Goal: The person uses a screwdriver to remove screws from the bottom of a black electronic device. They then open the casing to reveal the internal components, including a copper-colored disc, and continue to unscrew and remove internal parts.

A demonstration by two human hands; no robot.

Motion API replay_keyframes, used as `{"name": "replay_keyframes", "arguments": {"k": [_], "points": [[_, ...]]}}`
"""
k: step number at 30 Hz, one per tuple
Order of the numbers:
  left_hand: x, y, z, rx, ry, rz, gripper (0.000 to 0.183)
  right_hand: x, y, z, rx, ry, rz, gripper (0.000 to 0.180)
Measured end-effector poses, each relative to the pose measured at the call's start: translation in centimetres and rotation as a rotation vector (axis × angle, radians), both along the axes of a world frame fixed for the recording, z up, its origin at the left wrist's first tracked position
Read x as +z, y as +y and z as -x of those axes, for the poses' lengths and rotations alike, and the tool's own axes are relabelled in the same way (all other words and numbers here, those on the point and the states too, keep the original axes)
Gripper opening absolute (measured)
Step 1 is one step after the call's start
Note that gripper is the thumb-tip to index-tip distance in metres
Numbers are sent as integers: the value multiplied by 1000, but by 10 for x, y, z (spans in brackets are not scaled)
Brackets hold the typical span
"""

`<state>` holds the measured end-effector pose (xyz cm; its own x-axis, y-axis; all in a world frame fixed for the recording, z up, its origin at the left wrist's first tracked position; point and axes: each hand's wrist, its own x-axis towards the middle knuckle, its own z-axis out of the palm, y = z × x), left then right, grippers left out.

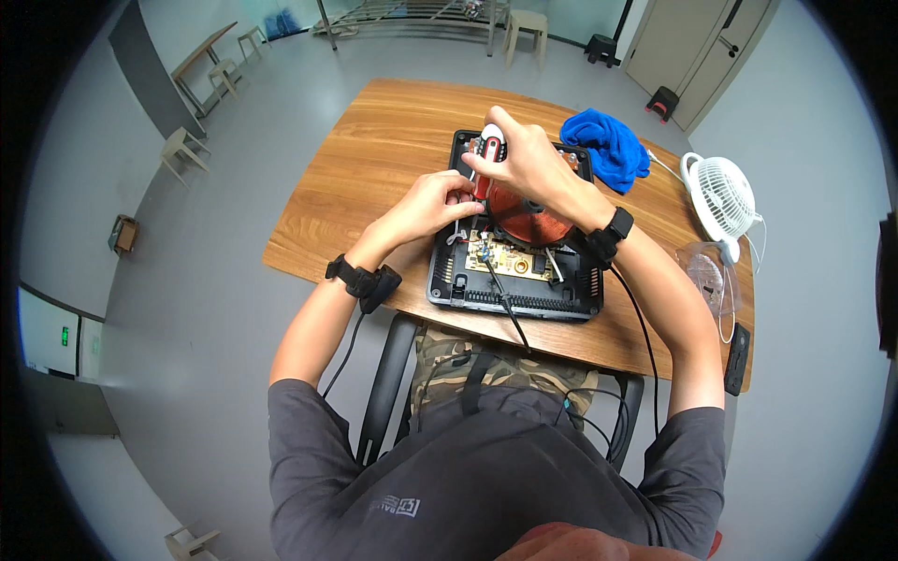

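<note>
An opened black appliance housing, apparently an induction cooker base (512,298), lies on the wooden table. My right hand (530,158) grips a red, white and black screwdriver (489,158) by its handle, held steeply over the left side of the housing; its tip is hidden. Close to the lower end of the handle, my left hand (449,203) has thumb and fingers bent together; whether something small is between them cannot be told. A round copper coil (530,214) lies partly under my right hand and wrist. Nearer to me is a circuit board (508,256) with wires.
A blue cloth (607,149) lies beyond the housing at the right. Along the table's right side stand a white fan (722,196), a clear plastic container (708,280) and a black object (736,359). Cables run from both wrist straps, and a black cable crosses the near edge of the housing.
</note>
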<state>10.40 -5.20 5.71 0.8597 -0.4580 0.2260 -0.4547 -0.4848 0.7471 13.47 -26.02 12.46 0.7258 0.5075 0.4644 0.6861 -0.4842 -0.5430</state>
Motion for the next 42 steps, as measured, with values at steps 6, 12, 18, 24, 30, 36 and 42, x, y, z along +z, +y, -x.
{"name": "replay_keyframes", "arguments": {"k": [6,12,18,24,30,36,42], "points": [[-3,-1,-1,-23,-28,45,27,-13,3,4,88,7,23,47],[-7,-2,-2,-64,-116,65,25,-12,1,12,96,25,52,48],[3,-3,2,-23,-49,39,28,-12,1,12,97,22,52,48],[-3,-2,0,-34,-109,42,28,-12,1,13,91,11,77,49],[10,-5,3,1,-59,-28,28,-11,0,15,52,-98,161,49],[-1,-8,-3,37,-68,-55,35,13,6,18,-93,-183,420,66],[9,-13,4,96,26,-50,38,13,9,11,-109,-145,512,61]]}}
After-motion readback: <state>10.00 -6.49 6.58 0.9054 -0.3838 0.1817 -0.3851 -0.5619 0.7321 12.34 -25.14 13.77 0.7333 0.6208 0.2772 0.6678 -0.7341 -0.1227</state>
